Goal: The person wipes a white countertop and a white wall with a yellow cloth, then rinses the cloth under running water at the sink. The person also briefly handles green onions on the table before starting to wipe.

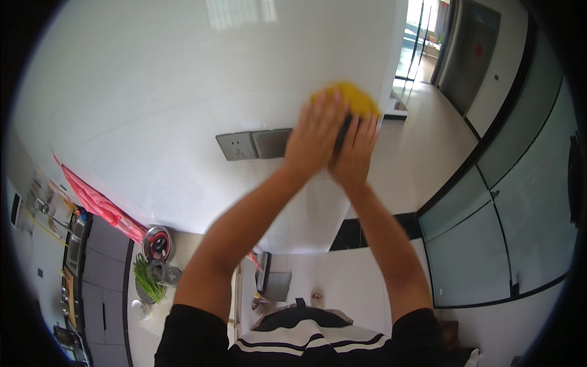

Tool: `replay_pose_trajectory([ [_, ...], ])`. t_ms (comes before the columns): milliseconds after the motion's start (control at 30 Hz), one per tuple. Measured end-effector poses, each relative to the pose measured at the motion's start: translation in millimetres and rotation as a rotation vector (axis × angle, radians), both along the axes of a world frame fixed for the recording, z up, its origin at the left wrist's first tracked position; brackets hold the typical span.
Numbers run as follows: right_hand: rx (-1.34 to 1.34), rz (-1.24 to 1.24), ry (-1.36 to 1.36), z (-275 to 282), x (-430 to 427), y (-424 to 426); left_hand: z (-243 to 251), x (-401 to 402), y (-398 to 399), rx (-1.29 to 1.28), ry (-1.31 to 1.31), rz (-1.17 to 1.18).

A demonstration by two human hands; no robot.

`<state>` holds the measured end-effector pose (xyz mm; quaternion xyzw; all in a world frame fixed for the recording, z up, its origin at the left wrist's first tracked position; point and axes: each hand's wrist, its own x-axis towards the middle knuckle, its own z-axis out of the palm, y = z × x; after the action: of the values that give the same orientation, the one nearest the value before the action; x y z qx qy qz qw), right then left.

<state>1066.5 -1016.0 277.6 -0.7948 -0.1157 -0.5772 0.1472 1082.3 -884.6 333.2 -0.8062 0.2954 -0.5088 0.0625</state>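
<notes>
A yellow cloth (355,98), blurred, lies against the white tiled wall (160,91) near its right edge. My left hand (316,133) presses on the cloth's left part with its fingers spread flat. My right hand (357,149) reaches up beside it, fingertips at the cloth's lower edge. Between both hands shows a dark strip, partly hidden; what it is cannot be told. Just left of my left hand, a grey wall socket (236,147) and a grey switch plate (271,143) are set in the wall, the plate's right end close to my wrist.
At lower left, a counter (137,337) holds green vegetables (149,280), a metal pot (158,245) and a clear container (167,274). A pink cloth (98,202) hangs beside it. A dustpan (277,285) stands on the floor below. Frosted glass doors (467,238) are at right, beside a hallway (422,137).
</notes>
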Motion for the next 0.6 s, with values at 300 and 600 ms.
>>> replay_pose_trajectory([
  [300,0.004,0.003,-0.107,0,17,0,8,-4,0,-0.058,-0.003,-0.02],
  [600,0.148,-0.087,0.221,-92,-25,-2,-90,-10,-2,0.158,0.156,-0.089],
])
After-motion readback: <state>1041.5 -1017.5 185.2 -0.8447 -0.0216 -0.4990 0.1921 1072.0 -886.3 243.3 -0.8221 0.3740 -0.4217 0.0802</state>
